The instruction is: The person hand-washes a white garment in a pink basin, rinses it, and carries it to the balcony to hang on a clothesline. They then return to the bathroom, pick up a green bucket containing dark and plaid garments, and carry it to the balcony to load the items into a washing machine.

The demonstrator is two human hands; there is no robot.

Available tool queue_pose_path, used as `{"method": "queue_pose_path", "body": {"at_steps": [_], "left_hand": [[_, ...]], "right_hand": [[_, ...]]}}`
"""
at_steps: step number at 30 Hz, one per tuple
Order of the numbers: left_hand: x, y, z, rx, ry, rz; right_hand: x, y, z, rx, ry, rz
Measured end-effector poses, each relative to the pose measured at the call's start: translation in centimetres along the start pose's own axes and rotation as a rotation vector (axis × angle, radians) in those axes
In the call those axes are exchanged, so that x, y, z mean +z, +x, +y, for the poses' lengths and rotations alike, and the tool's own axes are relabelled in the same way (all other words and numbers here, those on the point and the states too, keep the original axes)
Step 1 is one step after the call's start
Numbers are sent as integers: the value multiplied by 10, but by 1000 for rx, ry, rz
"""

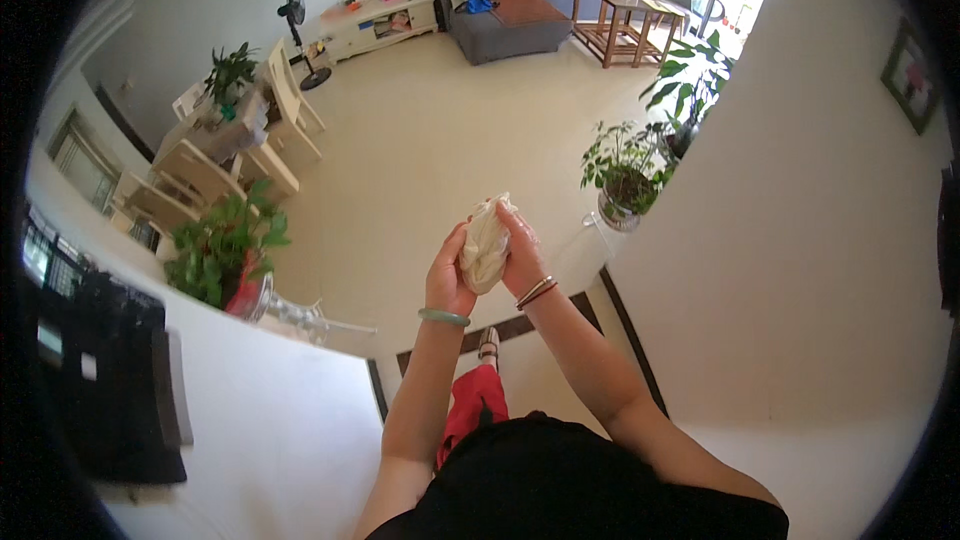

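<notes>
A cream-white soft lump (486,248), creased and folded on its surface, is held in front of my body between both hands. It may be cloth or dough; I cannot tell which. My left hand (450,275) wraps its left side, with a pale green bangle on the wrist. Around its right side curls my right hand (522,258), the thumb lying over the top, and thin bracelets circle that wrist. Both palms press against the lump, so its underside is hidden.
Potted plants flank the passage, one at left (225,250) and another at right (625,180). A dining table with chairs (190,165) stands at left. Farther back are a standing fan (293,15), a low cabinet (350,38), a grey sofa (500,30) and a wooden table (615,5).
</notes>
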State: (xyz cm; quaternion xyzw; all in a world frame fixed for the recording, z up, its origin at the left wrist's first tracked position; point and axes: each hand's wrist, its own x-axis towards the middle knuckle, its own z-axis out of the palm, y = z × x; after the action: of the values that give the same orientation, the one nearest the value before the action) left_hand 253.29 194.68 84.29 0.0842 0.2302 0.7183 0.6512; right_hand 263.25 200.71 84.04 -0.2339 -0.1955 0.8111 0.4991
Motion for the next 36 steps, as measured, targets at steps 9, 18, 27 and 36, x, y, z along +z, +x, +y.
{"method": "queue_pose_path", "body": {"at_steps": [9,18,27,36], "left_hand": [[54,283,-8,-124,122,-183],[151,507,-90,-397,27,-245],[209,715,-128,-514,129,-296],[255,927,-192,-719,116,-352]], "right_hand": [[-19,237,-121,-233,12,-2],[-83,399,-266,-571,233,46],[-122,564,-378,-617,252,133],[-184,723,-482,-736,344,161]]}}
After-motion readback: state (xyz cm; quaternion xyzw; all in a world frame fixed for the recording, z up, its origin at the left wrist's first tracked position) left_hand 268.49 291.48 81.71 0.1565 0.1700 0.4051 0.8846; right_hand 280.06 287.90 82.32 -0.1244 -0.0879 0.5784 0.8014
